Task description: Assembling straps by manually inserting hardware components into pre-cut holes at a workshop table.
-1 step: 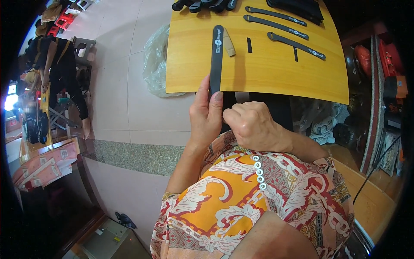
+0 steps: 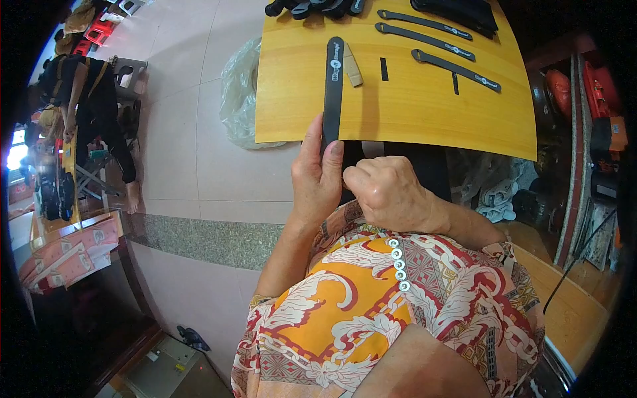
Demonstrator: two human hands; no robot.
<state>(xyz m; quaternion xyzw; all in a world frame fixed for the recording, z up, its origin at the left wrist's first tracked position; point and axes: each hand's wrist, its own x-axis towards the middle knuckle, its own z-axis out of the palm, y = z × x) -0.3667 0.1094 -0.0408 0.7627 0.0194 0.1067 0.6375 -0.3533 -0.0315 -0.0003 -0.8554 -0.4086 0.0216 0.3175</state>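
My left hand (image 2: 317, 169) grips a dark strap (image 2: 334, 93) with a rounded end and white print, the thumb pressed on its face. The strap points away from me, its upper part over the yellow table (image 2: 298, 113). Close beside it, my right hand (image 2: 388, 192) is closed in a fist with the knuckles up. Whatever those fingers hold is hidden. Three similar straps, each with a loop at one end, lie at the table's far right; the nearest strap (image 2: 458, 71) slants. A small tan piece (image 2: 353, 66) rests just right of the held strap.
Black bundled items (image 2: 315, 8) and a folded black item (image 2: 458, 14) lie along the table's far side. Left of the table, a clear plastic bag (image 2: 239, 99) is on the tiled floor. Another person (image 2: 93, 106) is at the far left. Shelves (image 2: 577, 159) stand at right.
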